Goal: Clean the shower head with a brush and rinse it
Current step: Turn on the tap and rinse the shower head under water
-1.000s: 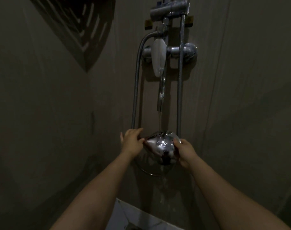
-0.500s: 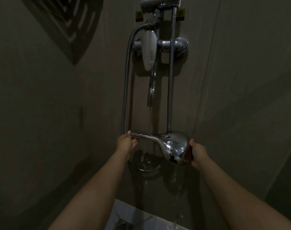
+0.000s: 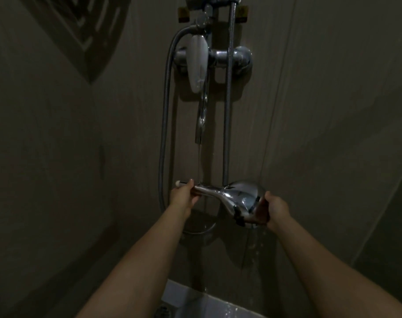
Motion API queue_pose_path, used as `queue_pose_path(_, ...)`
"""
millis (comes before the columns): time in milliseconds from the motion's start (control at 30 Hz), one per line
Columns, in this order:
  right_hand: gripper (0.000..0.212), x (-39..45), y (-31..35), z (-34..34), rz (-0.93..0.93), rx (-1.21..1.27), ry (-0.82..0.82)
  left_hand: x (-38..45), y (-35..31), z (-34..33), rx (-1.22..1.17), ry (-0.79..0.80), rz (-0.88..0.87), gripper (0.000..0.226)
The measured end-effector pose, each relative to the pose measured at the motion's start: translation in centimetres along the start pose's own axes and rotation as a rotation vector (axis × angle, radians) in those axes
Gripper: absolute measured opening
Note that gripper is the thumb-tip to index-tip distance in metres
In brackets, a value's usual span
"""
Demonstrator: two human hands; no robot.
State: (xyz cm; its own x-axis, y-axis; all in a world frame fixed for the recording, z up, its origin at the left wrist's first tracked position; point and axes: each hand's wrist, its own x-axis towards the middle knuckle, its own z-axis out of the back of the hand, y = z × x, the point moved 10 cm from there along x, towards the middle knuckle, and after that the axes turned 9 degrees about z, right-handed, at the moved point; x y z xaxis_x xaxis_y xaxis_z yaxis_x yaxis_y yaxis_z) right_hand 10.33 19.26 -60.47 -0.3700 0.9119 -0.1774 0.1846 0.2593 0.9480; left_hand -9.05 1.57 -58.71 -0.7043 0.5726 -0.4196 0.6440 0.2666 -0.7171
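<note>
The chrome shower head (image 3: 236, 196) is held level in front of the tiled wall (image 3: 333, 111), below the mixer tap (image 3: 223, 57), with its handle pointing left and its round head to the right. The handle is gripped by the left hand (image 3: 183, 198), whose fingers are curled around it; a thin rod with a white tip (image 3: 177, 183), possibly the brush, projects leftward from the same grip, though its identity cannot be confirmed. The rim of the round head is held by the right hand (image 3: 273, 208), with the thumb on the upper edge and the fingers wrapped beneath. A thin stream of water (image 3: 199, 161) is discharged from the spout (image 3: 201, 118) and lands on the handle just beside the left hand. Water is shed below the head toward the white basin (image 3: 195, 304). The metal hose (image 3: 164, 134) is looped down at the left.
</note>
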Motion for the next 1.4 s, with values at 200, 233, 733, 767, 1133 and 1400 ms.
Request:
queue_pose_path(200, 0.025, -1.2, -1.1, -3.2, -0.041, -0.017, 0.118, -1.3, 4.5, -4.3, -0.278, 0.144, 0.167, 0.033)
queue_pose_path(233, 0.025, -1.4, -1.3, -3.7, -0.046, -0.015, 0.125, -1.5, 4.6, -4.5, -0.275, 0.141, 0.168, 0.033)
queue_pose_path(733, 0.013, -4.6, 2.5, -13.0, 0.472, -0.238, 0.513, -1.3, -8.6, 9.4, -0.074, -0.380, -0.136, 0.031)
queue_pose_path(767, 0.022, -4.8, 2.6, -13.5, 0.508, -0.282, 0.524, -1.4, -8.6, 10.0, -0.053, -0.370, -0.104, 0.024)
queue_pose_path(1133, 0.046, -6.1, -3.8, -15.2, -0.118, 0.142, 0.479, -2.6, -8.4, 7.9, -0.144, -0.024, -0.122, 0.019)
queue_pose_path(1400, 0.060, -4.3, -2.1, -11.1, 0.065, 0.198, 0.129, -2.5, -6.8, 8.8, 0.002, -0.190, -0.150, 0.005)
